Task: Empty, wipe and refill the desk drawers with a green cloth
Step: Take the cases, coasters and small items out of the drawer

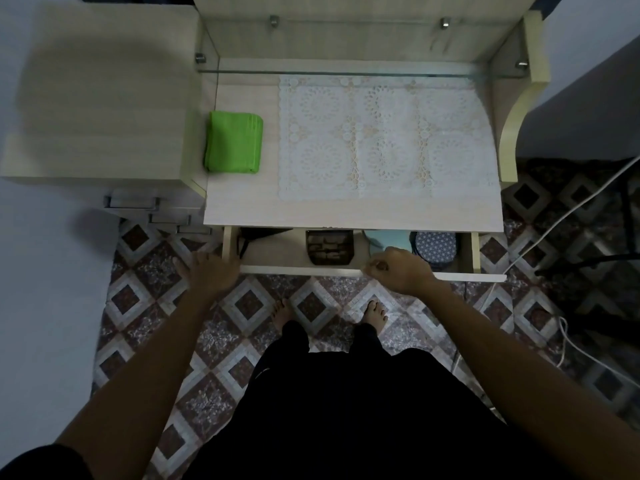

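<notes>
A folded green cloth (233,143) lies on the left part of the pale wooden desk top (242,202). Below the desk's front edge a wide drawer (304,270) stands partly pulled out. Inside it I see a dark object at the left (256,234), a brown patterned box (329,251), a light blue item (388,239) and a round blue patterned tin (435,244). My right hand (398,270) curls over the drawer's front edge. My left hand (207,270) hovers with fingers spread by the drawer's left corner.
A white lace mat (381,140) covers the middle of the desk top, under a glass shelf (346,72). A side cabinet (100,98) with stacked drawers and metal handles (133,202) stands at the left. White cables (561,216) and a dark chair base (588,258) are at the right on the tiled floor.
</notes>
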